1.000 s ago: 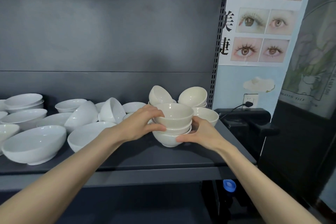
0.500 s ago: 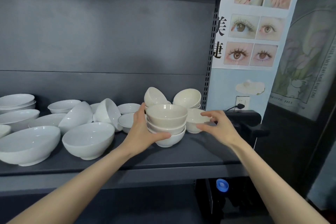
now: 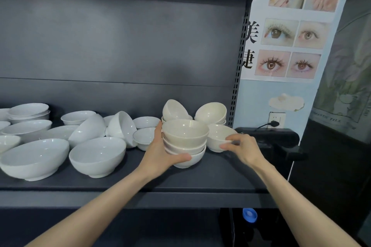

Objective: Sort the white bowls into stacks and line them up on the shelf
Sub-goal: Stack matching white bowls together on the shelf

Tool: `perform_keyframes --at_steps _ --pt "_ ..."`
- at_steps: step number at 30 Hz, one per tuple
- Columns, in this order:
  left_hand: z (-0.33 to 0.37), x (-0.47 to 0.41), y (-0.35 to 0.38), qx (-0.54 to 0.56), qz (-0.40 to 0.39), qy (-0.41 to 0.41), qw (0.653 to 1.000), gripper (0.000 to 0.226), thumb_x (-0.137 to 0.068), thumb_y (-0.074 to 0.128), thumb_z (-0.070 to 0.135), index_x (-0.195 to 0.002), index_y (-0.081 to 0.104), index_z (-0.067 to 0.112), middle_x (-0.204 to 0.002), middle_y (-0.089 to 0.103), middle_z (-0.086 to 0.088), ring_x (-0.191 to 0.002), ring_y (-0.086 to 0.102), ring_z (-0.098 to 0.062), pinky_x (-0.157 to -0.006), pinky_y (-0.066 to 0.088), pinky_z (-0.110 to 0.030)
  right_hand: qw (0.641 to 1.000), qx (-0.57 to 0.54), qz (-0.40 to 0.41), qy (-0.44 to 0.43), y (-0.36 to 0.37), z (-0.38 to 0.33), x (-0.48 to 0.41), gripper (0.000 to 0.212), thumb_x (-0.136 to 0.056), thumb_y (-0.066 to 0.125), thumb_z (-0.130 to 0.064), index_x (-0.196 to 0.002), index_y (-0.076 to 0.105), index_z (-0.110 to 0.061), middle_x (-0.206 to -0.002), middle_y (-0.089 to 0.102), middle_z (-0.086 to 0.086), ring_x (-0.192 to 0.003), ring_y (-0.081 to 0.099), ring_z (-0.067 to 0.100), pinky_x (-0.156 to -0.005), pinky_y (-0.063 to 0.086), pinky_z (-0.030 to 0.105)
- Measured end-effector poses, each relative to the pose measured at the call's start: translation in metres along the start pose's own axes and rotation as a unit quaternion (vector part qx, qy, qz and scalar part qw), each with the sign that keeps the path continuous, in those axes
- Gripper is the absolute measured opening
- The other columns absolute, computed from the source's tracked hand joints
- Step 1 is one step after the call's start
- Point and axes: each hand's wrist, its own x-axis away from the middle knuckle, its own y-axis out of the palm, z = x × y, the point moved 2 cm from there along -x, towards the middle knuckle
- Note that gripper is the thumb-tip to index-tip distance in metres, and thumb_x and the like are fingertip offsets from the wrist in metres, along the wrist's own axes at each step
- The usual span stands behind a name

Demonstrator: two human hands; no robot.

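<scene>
While the left hand (image 3: 160,152) grips the stack of cream bowls (image 3: 185,139) from its left side, fingers behind and thumb laid across the front of the lowest bowl, the right hand (image 3: 242,146) pinches the near rim of the single cream bowl (image 3: 217,135) betw. thumb and fingertips. Hands are apart, one on each item. The stack stands upright on the dark shelf (image 3: 140,184), toward its right end. It looks like 4 nested bowls, though the lower rims overlap, so possibly 3. The single cream bowl sits upright on the shelf just beside the stack, on its right.

Behind these, 2 tipped cream bowls (image 3: 174,109) lie on their sides atop lower bowls, against the back panel.

Left of the stack, 2 small white bowls (image 3: 146,122) stand upright, near the left hand's fingers. Further left, 2 tilted white bowls (image 3: 122,127) lean on their sides. At the front, 2 large white bowls (image 3: 97,156) sit side by side; the far-left one tilts. More white bowls fill the far left, incl. a short pile (image 3: 28,110) at the back.

Right of the shelf hangs a poster (image 3: 291,26) w/ photos of eyes & nails. Below it are a wall socket (image 3: 277,120) w/ a black plug and a black device (image 3: 267,134). A blue cap (image 3: 249,215) shows under the shelf.
</scene>
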Motion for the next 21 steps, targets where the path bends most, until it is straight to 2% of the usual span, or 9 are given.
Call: perform_keyframes --at_steps 3,5,8,11,13,15,17,19,21 --pt "0.001 -0.001 0.001 0.000 0.001 -0.006 1.000 0.115 -0.066 0.087 0.014 -0.147 0.008 0.034 -0.106 0.033 0.044 -0.097 0.041 0.020 -0.081 0.033 -0.004 0.996 -0.062 0.063 -0.021 -0.019 -0.016 -0.004 0.018 -0.080 0.076 -0.019 -0.091 0.074 -0.005 -0.079 0.065 0.003 -0.072 0.055 0.012 -0.062 0.040 0.006" --pt "0.000 -0.003 0.004 0.006 -0.002 -0.010 1.000 0.114 -0.067 0.087 0.014 -0.148 0.009 0.032 -0.105 0.035 0.043 -0.095 0.041 0.021 -0.084 0.035 -0.010 0.989 -0.108 0.089 -0.044 -0.037 -0.035 -0.009 0.012 -0.081 0.074 -0.019 -0.085 0.073 -0.008 -0.075 0.063 -0.001 -0.073 0.053 0.014 -0.063 0.039 0.010" --pt "-0.003 -0.009 0.012 0.019 -0.019 -0.007 1.000 0.105 -0.064 0.089 0.016 -0.140 0.019 0.038 -0.112 0.044 0.036 -0.100 0.045 0.021 -0.090 0.040 -0.016 0.982 -0.154 0.054 -0.090 -0.053 -0.068 -0.010 0.008 -0.081 0.074 -0.018 -0.082 0.073 -0.011 -0.078 0.065 0.002 -0.075 0.056 0.015 -0.069 0.042 0.024" --pt "-0.005 -0.014 0.020 0.026 -0.028 -0.016 0.999 0.096 -0.050 0.091 0.036 -0.120 0.027 0.052 -0.121 0.051 0.027 -0.111 0.050 0.011 -0.098 0.049 -0.036 0.978 -0.161 -0.010 -0.129 -0.046 -0.088 -0.007 0.010 -0.080 0.075 -0.013 -0.086 0.073 -0.006 -0.090 0.071 0.013 -0.080 0.063 0.015 -0.076 0.048 0.024" --pt "-0.005 -0.015 0.024 0.034 -0.026 -0.019 0.999 0.096 -0.043 0.088 0.047 -0.119 0.030 0.050 -0.122 0.052 0.026 -0.113 0.051 0.006 -0.095 0.052 -0.044 0.978 -0.141 -0.042 -0.147 -0.036 -0.093 -0.006 0.007 -0.079 0.075 -0.012 -0.084 0.073 -0.008 -0.090 0.070 0.011 -0.080 0.064 0.011 -0.077 0.049 0.022" --pt "-0.006 -0.018 0.027 0.041 -0.025 -0.021 0.999 0.095 -0.041 0.087 0.049 -0.119 0.033 0.046 -0.120 0.051 0.028 -0.113 0.051 0.005 -0.093 0.053 -0.044 0.979 -0.121 -0.065 -0.153 -0.029 -0.092 -0.006 0.004 -0.080 0.075 -0.012 -0.079 0.071 -0.015 -0.084 0.068 -0.001 -0.074 0.061 0.000 -0.070 0.047 0.014" --pt "-0.008 -0.020 0.030 0.047 -0.027 -0.022 0.998 0.082 -0.046 0.089 0.042 -0.110 0.039 0.047 -0.117 0.053 0.027 -0.109 0.053 0.007 -0.093 0.053 -0.040 0.979 -0.118 -0.083 -0.140 -0.025 -0.087 -0.007 0.005 -0.081 0.074 -0.011 -0.080 0.070 -0.014 -0.080 0.064 -0.007 -0.066 0.058 -0.005 -0.065 0.045 0.011" --pt "-0.011 -0.023 0.032 0.052 -0.029 -0.020 0.998 0.075 -0.050 0.090 0.035 -0.106 0.041 0.046 -0.116 0.056 0.024 -0.107 0.054 0.006 -0.093 0.052 -0.036 0.981 -0.104 -0.096 -0.133 -0.021 -0.083 -0.007 0.009 -0.080 0.075 -0.013 -0.086 0.072 -0.009 -0.085 0.066 -0.006 -0.071 0.061 -0.004 -0.069 0.045 0.012" --pt "-0.012 -0.026 0.033 0.060 -0.030 -0.017 0.998 0.080 -0.046 0.089 0.040 -0.110 0.042 0.043 -0.117 0.057 0.022 -0.109 0.055 0.004 -0.094 0.051 -0.033 0.983 -0.092 -0.096 -0.127 -0.019 -0.079 -0.009 0.017 -0.078 0.077 -0.016 -0.093 0.073 -0.008 -0.096 0.069 -0.002 -0.085 0.064 0.004 -0.079 0.047 0.016"
